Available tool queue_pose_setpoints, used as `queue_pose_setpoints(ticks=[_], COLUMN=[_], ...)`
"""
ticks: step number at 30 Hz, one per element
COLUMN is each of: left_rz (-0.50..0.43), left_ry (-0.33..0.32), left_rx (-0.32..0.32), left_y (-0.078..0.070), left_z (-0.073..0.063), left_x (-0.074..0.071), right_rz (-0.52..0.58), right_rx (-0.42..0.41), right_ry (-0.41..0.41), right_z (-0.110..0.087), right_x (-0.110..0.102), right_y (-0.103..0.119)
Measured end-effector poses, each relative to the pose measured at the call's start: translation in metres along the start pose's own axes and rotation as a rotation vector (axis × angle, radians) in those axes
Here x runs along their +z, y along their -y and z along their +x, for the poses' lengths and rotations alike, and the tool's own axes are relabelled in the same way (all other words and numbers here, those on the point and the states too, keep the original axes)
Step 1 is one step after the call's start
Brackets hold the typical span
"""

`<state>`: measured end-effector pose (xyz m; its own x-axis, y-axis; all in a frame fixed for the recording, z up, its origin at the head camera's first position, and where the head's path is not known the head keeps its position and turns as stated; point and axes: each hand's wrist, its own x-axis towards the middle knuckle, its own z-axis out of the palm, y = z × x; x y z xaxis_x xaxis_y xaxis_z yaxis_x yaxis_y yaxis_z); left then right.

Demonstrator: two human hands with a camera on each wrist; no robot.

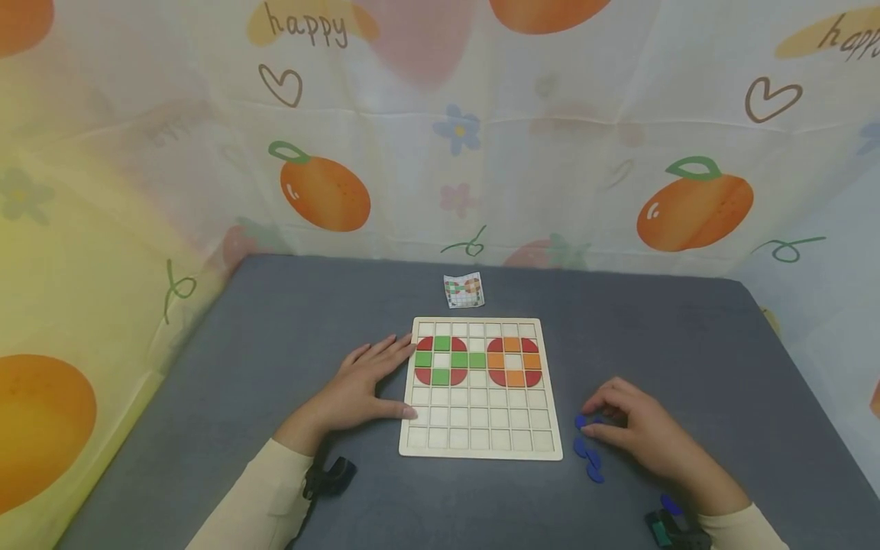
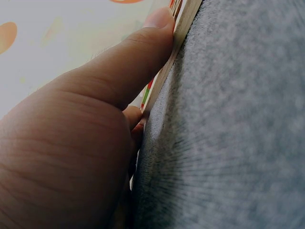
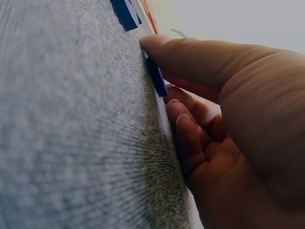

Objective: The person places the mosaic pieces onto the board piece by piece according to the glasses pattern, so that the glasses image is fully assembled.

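Note:
A square wooden grid board [image 1: 481, 451] lies flat on the table, with red, green and orange tiles set in its upper rows. My left hand [image 1: 360, 389] is spread along the board's left side; its thumb rests on the lower left edge and the fingertips touch the upper left. In the left wrist view the thumb [image 2: 143, 45] lies against the board's rim. My right hand [image 1: 642, 428] is right of the board, thumb and forefinger closed around a small blue tile [image 1: 580, 421] at table level. Another blue tile [image 1: 596, 420] shows partly beneath that hand.
Several blue tiles [image 1: 593, 458] lie right of the board, and one blue tile [image 1: 670, 504] sits near the right wrist. A small pattern card [image 1: 464, 290] lies behind the board. A printed curtain [image 1: 495, 176] hangs behind the grey table [image 1: 330, 305].

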<state>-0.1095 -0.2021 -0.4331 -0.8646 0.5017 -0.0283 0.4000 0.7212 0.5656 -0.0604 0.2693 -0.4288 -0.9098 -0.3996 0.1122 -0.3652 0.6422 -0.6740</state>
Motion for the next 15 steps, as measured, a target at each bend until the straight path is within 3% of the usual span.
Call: queue_pose_setpoints(ticks=[5, 15], left_rz=[0.001, 0.003], left_ry=[0.002, -0.002], left_rx=[0.002, 0.005], left_y=[0.0006, 0.0], left_z=[-0.0002, 0.0001], left_x=[0.0005, -0.0004], right_rz=[-0.027, -0.067], right_rx=[0.026, -0.016], right_ry=[-0.013, -0.048], right_z=[-0.0006, 0.0013], right_x=[0.0006, 0.0057], right_y=[0.002, 0.0051])
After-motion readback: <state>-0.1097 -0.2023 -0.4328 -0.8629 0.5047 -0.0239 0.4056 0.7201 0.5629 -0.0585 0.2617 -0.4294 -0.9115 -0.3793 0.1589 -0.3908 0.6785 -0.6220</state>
